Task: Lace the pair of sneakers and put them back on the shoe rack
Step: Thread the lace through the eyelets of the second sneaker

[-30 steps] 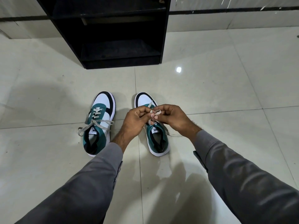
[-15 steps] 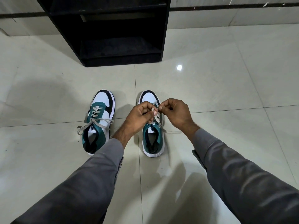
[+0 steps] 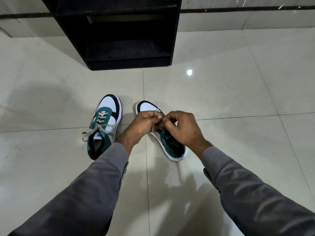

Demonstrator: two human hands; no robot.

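the grey lace [image 3: 161,126] of the right sneaker [image 3: 170,143] is pinched by the curled left hand [image 3: 144,123] and right hand [image 3: 183,128], beside the laced left sneaker [image 3: 104,126], with open floor [image 3: 238,99] before the black shoe rack [image 3: 126,33].

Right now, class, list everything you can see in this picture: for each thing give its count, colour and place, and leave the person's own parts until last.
Sneakers: two, teal, white and black, on the floor before the rack; left one upright, right one angled under the hands.
Laces: grey; the left sneaker's lie threaded with loose ends, the right sneaker's are pinched by both hands.
Rack: one, black, open shelves, against the wall at top.
Floor: pale glossy tiles, with a light glint at right.
Wall: pale, with a dark band.
Sleeves: two, grey, from the bottom edge.
Hands: two, left and right, over the right sneaker.
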